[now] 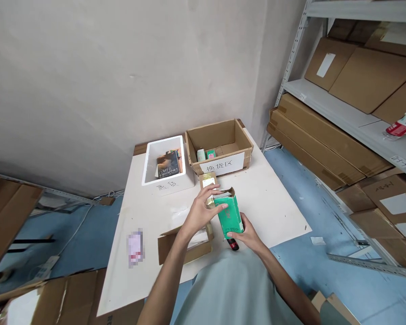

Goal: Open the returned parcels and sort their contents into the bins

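Green paperboard forms the upright, slightly tilted carton (230,218) held above the near part of the white tabletop (274,203), close to the wearer's body. Its broad front face is saturated green, marked with darker reddish print toward the upper middle and small dark print near the lower edge. The upper end stands open: brown, rough-looking board shows along the raised edge, and whitish material, too small to identify, shows at the mouth. A pale patch marks the lower right side.

The right hand (246,234) is closed about the lower right corner, thumb across the bottom of the front face. The left hand (205,204) is partly spread, thumb laid on the upper front and fingers at the mouth; whether it grips the carton or its contents cannot be told.

Just below the carton lies a black-and-red object (233,244); behind it, a brown box with a white label (208,179). To the left rests an open corrugated cardboard box (199,253) containing white material.
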Available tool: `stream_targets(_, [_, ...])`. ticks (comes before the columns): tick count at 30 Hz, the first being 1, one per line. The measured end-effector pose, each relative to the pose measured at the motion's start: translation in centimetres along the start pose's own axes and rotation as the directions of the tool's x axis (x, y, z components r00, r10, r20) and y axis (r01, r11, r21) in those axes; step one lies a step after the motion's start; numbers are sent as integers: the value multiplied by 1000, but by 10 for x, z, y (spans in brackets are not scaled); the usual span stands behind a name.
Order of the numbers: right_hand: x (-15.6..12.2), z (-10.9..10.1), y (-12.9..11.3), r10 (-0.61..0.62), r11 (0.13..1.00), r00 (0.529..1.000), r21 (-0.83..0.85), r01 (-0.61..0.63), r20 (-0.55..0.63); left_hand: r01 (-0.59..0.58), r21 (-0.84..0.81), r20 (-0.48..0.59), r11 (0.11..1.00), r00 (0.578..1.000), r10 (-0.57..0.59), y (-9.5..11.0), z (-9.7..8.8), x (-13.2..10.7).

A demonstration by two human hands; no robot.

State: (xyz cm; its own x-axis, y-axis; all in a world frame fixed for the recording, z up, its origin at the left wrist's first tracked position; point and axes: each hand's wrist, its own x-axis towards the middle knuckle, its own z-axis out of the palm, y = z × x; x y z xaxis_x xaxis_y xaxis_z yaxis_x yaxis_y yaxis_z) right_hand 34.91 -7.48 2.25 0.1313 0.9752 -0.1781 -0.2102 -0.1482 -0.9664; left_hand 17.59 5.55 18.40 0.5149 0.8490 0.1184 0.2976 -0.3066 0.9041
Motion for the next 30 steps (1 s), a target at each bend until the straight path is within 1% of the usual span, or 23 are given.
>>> stream_targets(2, [1,-2,4,12,1000,1000,18,-12,9,8,-21,49,1000,999,-7,7,-2,-2])
stream_targets(4, [1,-4,6,23,999,999,42,-24,27,21,-28,75,999,997,-19,9,0,-4])
stream_targets(7, [2,-5,6,45,998,998,52,-48,47,43,8,39,999,998,-44,6,2,-6])
stream_targets(9, [3,-6,5,57,998,997,36,-60,56,76,48,27,996,997,-77,0,-1,-4])
stream_targets(10, [4,-7,4,59,998,996,21,-61,64,92,75,42,993,995,-95,-4,-5,-2])
stream_targets(13, [9,-11,3,56,998,994,-34,-53,96,116,151,163,982,977,-140,-18,-21,7])
stream_targets(16, [13,-19,3,86,993,988,-91,-75,129,125,142,300,982,940,-163,-35,-37,19])
stream_targets(20, [15,-27,0,139,984,971,-137,-113,194,170,108,395,980,897,-199,-55,-52,34])
stream_targets(22, [15,-29,-2,151,982,963,-143,-121,224,178,77,464,981,864,-193,-63,-57,41])
stream_targets(23, [15,-31,-3,156,982,959,-142,-125,236,182,46,514,982,839,-179,-67,-59,45])
stream_targets(26, [14,-34,-5,182,980,943,-128,-151,280,232,-55,664,971,735,-138,-79,-63,51])
stream_targets(27, [14,-36,-6,189,980,935,-119,-160,301,255,-70,697,964,704,-136,-83,-62,53])
stream_targets(30, [13,-40,-8,190,982,908,-74,-175,373,287,-70,751,955,645,-139,-96,-58,55])
